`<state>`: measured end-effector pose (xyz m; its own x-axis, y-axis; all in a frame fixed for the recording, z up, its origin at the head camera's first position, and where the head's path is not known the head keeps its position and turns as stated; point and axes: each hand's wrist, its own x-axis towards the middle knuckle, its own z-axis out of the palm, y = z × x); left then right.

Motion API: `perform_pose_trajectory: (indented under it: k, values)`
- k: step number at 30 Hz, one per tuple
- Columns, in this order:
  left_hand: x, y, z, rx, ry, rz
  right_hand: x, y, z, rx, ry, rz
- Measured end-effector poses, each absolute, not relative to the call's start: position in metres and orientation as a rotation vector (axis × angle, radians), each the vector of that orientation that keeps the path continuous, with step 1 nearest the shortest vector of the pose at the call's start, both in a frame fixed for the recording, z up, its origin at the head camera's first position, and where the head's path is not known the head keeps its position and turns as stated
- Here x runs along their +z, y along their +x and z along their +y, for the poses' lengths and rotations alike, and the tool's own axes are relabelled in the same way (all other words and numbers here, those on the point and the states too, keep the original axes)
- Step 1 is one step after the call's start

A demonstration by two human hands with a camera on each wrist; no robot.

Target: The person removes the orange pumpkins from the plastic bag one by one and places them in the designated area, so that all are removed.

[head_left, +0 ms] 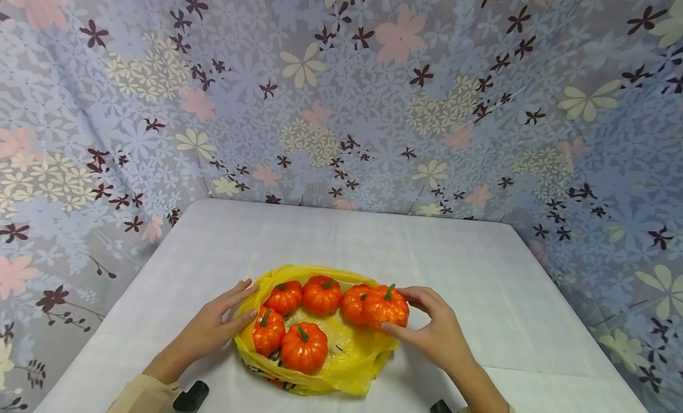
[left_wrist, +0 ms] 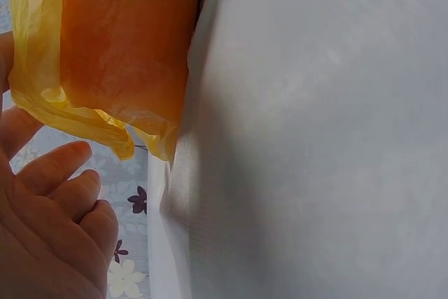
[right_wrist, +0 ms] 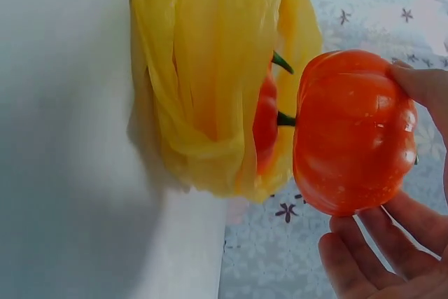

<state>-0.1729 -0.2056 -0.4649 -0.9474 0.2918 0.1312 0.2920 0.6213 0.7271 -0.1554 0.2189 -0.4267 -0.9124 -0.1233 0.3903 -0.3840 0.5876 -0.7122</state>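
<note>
1. Right, so the right hand (head_left: 440, 336) had a glossy orange ribbed pumpkin with a short green stem (head_left: 385, 309). Fingers pinched it: thumb on the near side, fingertips on the opposite side.
2. Held pumpkin was up over the right rim of a thin yellow plastic bag (head_left: 347, 378). Right wrist view put it just outside the bag's mouth, higher than the rim.
3. Left hand (head_left: 210, 327) was at the bag's left rim. Thumb and forefinger touched the plastic, spread apart; the other fingers were loosely bent. No pinch showed.
4. Bag sat on the desk (head_left: 453, 241), mouth up, sides crumpled, dark print low on the near side.
5. Five more shiny orange pumpkins with green stems (head_left: 304, 349) stood inside: two at the back, one at the left, one near the front, one at the right.
6. Held one partly covered the right-hand one in the head view; couldn't tell if they touched.
7. Desk had a white cover. Behind it hung a grey-blue floral fabric (head_left: 341, 105).
8. Beige sleeve (head_left: 144, 395) and a small black device (head_left: 192, 396) were at the left wrist.
</note>
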Motion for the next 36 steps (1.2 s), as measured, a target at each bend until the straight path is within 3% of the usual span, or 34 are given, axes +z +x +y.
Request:
perform_pose_trajectory:
  k: [36]
  values:
    - [-0.464,-0.175,-0.204,-1.235,-0.51,-2.847,-0.44,-0.158,0.325,1.033,-0.096,-2.551]
